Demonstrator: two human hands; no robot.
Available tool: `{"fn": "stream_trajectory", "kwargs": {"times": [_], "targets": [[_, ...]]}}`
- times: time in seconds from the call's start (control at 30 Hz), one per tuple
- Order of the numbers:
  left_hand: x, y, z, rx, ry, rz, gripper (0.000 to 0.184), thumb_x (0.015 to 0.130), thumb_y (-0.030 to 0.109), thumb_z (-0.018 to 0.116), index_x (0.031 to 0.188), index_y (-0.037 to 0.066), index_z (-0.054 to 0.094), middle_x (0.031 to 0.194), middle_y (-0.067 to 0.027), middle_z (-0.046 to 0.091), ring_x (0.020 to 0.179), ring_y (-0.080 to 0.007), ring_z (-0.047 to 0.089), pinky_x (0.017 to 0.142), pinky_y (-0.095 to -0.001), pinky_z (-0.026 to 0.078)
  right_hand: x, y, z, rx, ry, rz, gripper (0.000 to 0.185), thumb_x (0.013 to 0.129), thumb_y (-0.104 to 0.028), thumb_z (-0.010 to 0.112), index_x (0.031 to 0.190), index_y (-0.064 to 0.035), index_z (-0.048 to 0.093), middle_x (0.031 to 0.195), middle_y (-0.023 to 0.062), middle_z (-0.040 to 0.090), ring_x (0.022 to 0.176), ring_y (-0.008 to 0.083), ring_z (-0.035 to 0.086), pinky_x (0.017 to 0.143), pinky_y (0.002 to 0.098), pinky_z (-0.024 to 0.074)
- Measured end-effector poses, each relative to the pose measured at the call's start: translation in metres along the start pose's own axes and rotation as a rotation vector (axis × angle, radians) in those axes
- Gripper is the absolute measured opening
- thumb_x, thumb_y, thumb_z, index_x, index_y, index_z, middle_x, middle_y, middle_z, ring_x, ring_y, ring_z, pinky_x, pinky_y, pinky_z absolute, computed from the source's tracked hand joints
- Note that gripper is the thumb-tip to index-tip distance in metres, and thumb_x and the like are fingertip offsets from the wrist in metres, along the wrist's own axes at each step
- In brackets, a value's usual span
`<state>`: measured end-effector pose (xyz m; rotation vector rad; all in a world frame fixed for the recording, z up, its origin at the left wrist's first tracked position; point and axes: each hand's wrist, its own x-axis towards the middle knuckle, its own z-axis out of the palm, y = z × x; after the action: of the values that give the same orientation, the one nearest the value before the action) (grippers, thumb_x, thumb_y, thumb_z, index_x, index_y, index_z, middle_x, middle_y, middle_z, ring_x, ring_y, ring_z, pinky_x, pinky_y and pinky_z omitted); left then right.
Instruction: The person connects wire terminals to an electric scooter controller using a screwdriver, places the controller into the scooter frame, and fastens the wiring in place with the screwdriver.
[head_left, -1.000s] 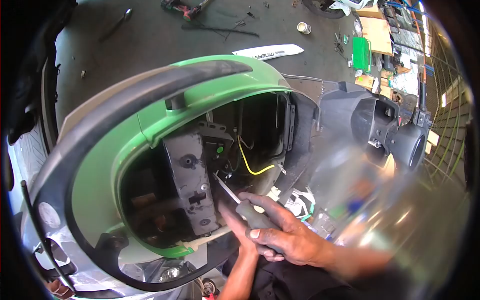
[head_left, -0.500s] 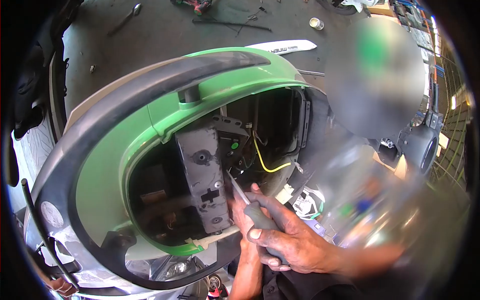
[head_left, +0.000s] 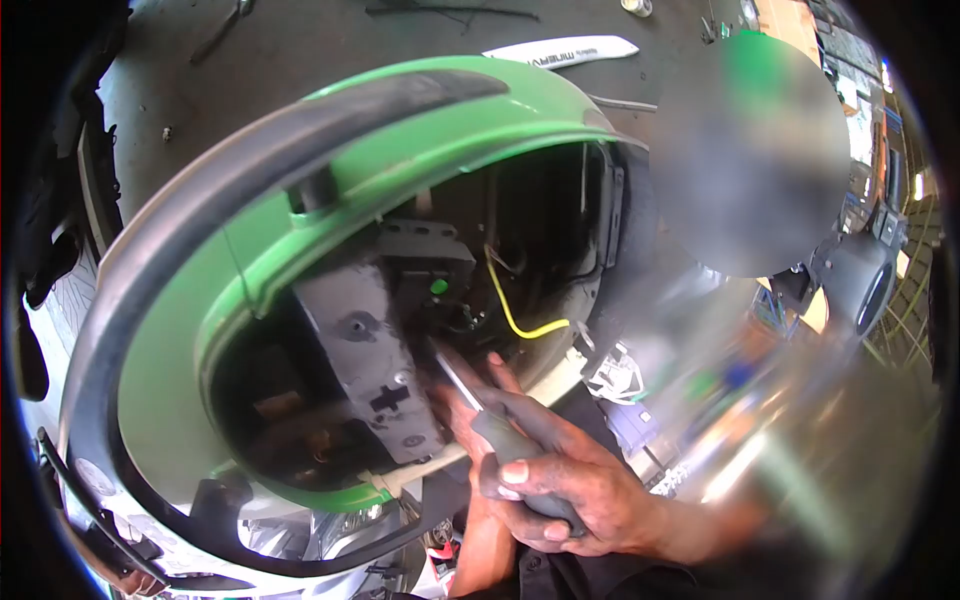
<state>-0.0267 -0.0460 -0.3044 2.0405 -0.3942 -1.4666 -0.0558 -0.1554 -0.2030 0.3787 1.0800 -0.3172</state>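
My right hand (head_left: 575, 480) is closed around the thick grey handle of a screwdriver-like tool (head_left: 505, 435). Its slim metal shaft points up and left, alongside a grey metal bracket (head_left: 350, 320) inside the green vehicle shell (head_left: 165, 400). Behind the tool, my left hand (head_left: 455, 415) reaches in at the bracket's lower right side; most of its fingers are hidden, so I cannot tell what they hold. A yellow cable (head_left: 510, 318) hangs in the opening above my hands. Dark trim (head_left: 95, 370) borders the shell.
At the right is a person, with the head blurred (head_left: 755, 170). A white strip with lettering (head_left: 565, 50) and a small can (head_left: 636, 7) lie on the floor behind the shell. A headlamp (head_left: 350, 528) sits below the opening. White parts (head_left: 615, 375) lie to the right.
The view has shifted, so the shell and bracket appear farther left. Both hands remain beside the bracket, and the right one keeps its hold on the tool.
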Motion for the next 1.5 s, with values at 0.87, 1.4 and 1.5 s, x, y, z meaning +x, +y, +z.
{"fn": "stream_trajectory", "kwargs": {"times": [0.87,1.4,1.5], "targets": [[0.047,-0.048,0.02,0.987,0.341,0.442,0.117,0.089,0.075,0.048,0.156,0.003,-0.014,0.156,-0.0399,-0.016,0.148,-0.0519,-0.011,0.121,-0.055,-0.003,-0.036,-0.032,-0.377,-0.35,0.191,-0.917,0.016,0.092,-0.011,0.049,0.099,-0.0001,0.06,0.078,0.0053,0.061,0.074,0.0141,0.062,0.068,0.0288,0.0498],[0.063,-0.054,0.023,1.178,0.378,0.394,0.114,0.094,0.068,0.047,0.152,-0.009,-0.013,0.155,-0.0399,-0.02,0.147,-0.0488,-0.02,0.121,-0.0536,-0.008,-0.066,-0.104,-0.497,-0.476,0.407,-0.785,0.014,0.099,-0.016,0.058,0.098,-0.0047,0.066,0.069,-0.0024,0.055,0.061,0.0075,0.052,0.055,0.0278,0.0437],[0.069,-0.06,0.008,1.17,0.393,0.401,0.123,0.088,0.078,0.046,0.153,-0.004,-0.018,0.154,-0.0414,-0.021,0.146,-0.0537,-0.018,0.12,-0.0571,-0.004,0.023,-0.064,-0.524,-0.97,0.43,-0.709,0.026,0.087,-0.022,0.066,0.103,-0.0029,0.068,0.081,0.02,0.069,0.077,0.0306,0.067,0.073,0.0419,0.0508]]}}
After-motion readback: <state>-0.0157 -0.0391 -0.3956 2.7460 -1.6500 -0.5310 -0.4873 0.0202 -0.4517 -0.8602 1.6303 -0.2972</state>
